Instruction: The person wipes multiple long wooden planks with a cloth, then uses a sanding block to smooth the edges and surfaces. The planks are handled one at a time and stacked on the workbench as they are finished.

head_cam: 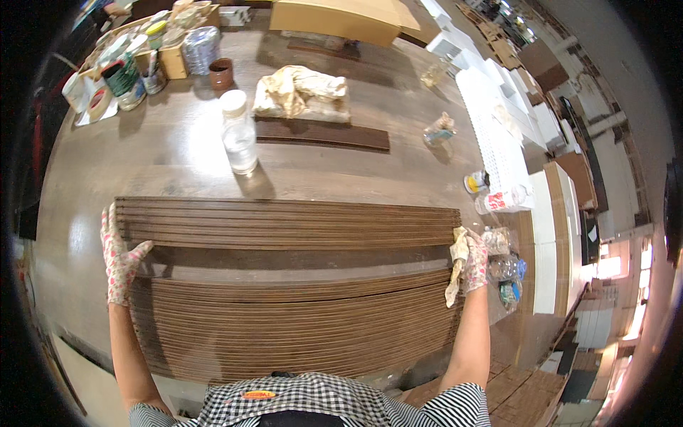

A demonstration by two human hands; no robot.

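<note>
A row of dark brown wooden strips (pixel 288 224) lies side by side across the tabletop. At its left end is my left hand (pixel 118 256), in a floral-patterned glove, thumb and fingers apart around the corner. My right hand (pixel 475 261), gloved alike, is at the right end with a stained cloth (pixel 458 261) between it and the strips. Nearer my body lies a larger group of similar strips (pixel 299 331), parted from the first row by a gap. Beyond them stand a clear bottle with a white cap (pixel 239 136) and a folded stained cloth (pixel 301 91) beside a single dark board (pixel 325 134).
Paint cans and jars (pixel 122 82) crowd the back left near a brown cup (pixel 221 73). A cardboard box (pixel 336 21) sits at the far edge. Along the right are a small can (pixel 476 182), plastic bottles (pixel 501 200) and white panels (pixel 543 245).
</note>
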